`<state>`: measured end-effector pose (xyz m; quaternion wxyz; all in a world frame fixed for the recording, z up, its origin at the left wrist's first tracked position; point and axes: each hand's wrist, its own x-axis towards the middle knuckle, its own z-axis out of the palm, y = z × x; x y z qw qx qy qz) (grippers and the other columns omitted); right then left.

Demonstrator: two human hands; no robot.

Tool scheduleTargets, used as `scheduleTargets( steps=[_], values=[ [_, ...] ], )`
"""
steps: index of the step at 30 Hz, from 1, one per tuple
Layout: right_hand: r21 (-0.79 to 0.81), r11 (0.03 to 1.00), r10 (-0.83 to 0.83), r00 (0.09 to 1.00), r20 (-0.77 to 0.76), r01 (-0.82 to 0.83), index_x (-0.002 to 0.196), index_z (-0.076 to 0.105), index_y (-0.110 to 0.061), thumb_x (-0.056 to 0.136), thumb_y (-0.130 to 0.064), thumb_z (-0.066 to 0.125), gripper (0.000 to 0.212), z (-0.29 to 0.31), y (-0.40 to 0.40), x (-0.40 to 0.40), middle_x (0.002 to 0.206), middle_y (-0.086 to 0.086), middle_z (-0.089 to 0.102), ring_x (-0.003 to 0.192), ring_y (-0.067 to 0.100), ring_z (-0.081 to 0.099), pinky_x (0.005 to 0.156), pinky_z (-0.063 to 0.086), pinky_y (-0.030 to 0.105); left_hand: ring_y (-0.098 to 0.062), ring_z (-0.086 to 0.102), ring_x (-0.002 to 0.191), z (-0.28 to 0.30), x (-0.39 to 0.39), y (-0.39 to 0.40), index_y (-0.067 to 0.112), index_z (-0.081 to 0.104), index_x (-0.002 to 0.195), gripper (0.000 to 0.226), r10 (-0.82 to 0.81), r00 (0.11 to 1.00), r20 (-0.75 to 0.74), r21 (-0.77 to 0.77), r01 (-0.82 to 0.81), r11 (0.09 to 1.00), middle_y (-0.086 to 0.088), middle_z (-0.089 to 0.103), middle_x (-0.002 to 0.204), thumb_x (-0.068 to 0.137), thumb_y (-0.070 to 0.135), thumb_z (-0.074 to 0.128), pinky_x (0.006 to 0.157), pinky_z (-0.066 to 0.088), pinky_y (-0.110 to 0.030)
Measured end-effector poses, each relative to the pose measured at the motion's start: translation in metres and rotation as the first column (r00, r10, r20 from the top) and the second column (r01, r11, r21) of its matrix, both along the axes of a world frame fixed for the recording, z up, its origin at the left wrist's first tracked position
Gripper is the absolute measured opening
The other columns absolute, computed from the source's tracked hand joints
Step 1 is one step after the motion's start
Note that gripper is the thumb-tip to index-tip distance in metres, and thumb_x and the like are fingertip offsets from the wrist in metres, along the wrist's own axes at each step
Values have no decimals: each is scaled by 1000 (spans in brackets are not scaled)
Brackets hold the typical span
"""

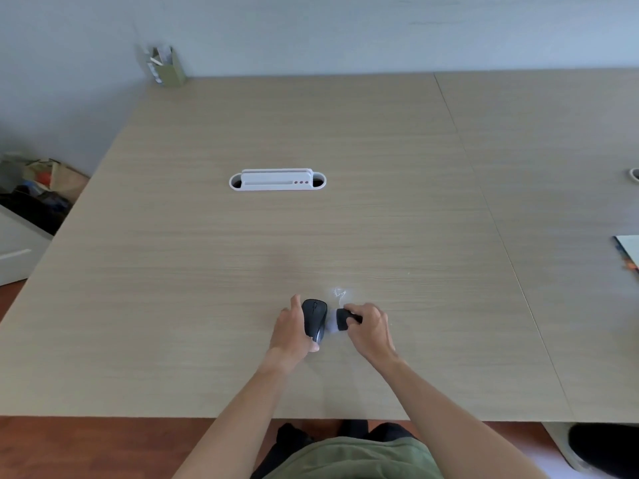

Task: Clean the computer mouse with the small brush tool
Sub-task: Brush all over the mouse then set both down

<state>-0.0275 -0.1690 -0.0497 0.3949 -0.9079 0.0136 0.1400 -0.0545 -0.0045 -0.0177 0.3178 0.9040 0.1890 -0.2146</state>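
Observation:
A black computer mouse (315, 318) lies on the light wood table (311, 229) near its front edge. My left hand (292, 331) grips the mouse from its left side, thumb at the rear. My right hand (370, 328) holds a small brush (340, 320) with a black body and pale bristles. The bristles point left and touch or nearly touch the mouse's right side. A small patch of whitish dust or scratches (340, 293) marks the table just behind the brush.
A white cable grommet (277, 180) sits mid-table. A green pen holder (166, 65) stands at the far left corner by the wall. A booklet (629, 252) lies at the right edge. Bags (38, 188) lie on the floor to the left.

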Motion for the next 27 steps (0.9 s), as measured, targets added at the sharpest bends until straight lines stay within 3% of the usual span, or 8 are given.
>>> scheduleTargets(
  steps=[5, 9, 14, 17, 19, 22, 25, 27],
  values=[
    [84, 990, 120, 992, -38, -117, 87, 70, -4, 73, -4, 52, 23, 2, 6, -2, 77, 19, 67, 76, 34, 59, 61, 47, 34, -31, 49, 123, 1, 5, 3, 24, 18, 154, 116, -142, 989, -35, 36, 143, 989, -12, 45, 132, 62, 4, 87, 97, 51, -40],
    [32, 997, -64, 997, 31, 63, 82, 65, -6, 77, -7, 52, 14, -1, 3, -2, 74, 12, 61, 73, 29, 55, 64, 47, 39, -31, 54, 115, 3, 9, 5, 26, 24, 152, 111, -202, 978, -58, 50, 205, 978, -12, 47, 128, 63, -1, 83, 90, 54, -42],
    [134, 986, 105, 994, -30, -100, 88, 74, -10, 74, -7, 54, 25, 5, 5, -10, 75, 11, 70, 72, 26, 62, 64, 50, 30, -33, 58, 109, 3, 13, 8, 27, 26, 153, 104, -342, 936, -82, 111, 349, 930, -15, 48, 124, 69, -6, 78, 89, 53, -39],
    [-16, 1000, -23, 1000, -3, 22, 87, 72, -13, 80, -5, 52, 23, 2, 6, -10, 82, 3, 64, 75, 26, 61, 65, 52, 36, -33, 56, 113, 3, 14, 9, 25, 26, 154, 102, -369, 925, -94, 132, 379, 916, -16, 50, 124, 70, -3, 78, 90, 52, -38],
    [-56, 991, -121, 992, 40, 123, 84, 69, -14, 81, -7, 51, 20, 1, 4, -9, 79, -1, 58, 72, 24, 57, 57, 47, 31, -33, 55, 114, 3, 15, 9, 22, 27, 153, 102, -380, 920, -96, 144, 390, 909, -15, 53, 124, 68, 0, 79, 89, 52, -39],
    [56, 998, -3, 998, 68, 0, 85, 74, -12, 76, -6, 53, 23, 6, 4, -9, 77, 4, 70, 73, 23, 61, 60, 50, 30, -33, 57, 111, 2, 15, 7, 20, 31, 148, 99, -388, 914, -116, 163, 403, 901, -15, 54, 121, 66, 3, 83, 87, 54, -41],
    [101, 985, 142, 990, -2, -141, 92, 77, -15, 77, -6, 54, 29, 9, 6, -12, 77, 0, 72, 73, 20, 64, 67, 54, 32, -33, 55, 108, 3, 15, 4, 21, 31, 144, 92, -430, 891, -145, 316, 454, 833, -14, 46, 123, 68, 3, 81, 84, 56, -41],
    [-2, 996, 86, 996, 11, -86, 90, 74, -17, 80, -7, 52, 26, 8, 6, -12, 80, -1, 64, 72, 23, 61, 63, 52, 34, -32, 50, 111, 2, 15, 3, 30, 27, 147, 87, -509, 853, -115, 455, 501, 737, -13, 37, 130, 77, 2, 72, 85, 54, -41]
  ],
)
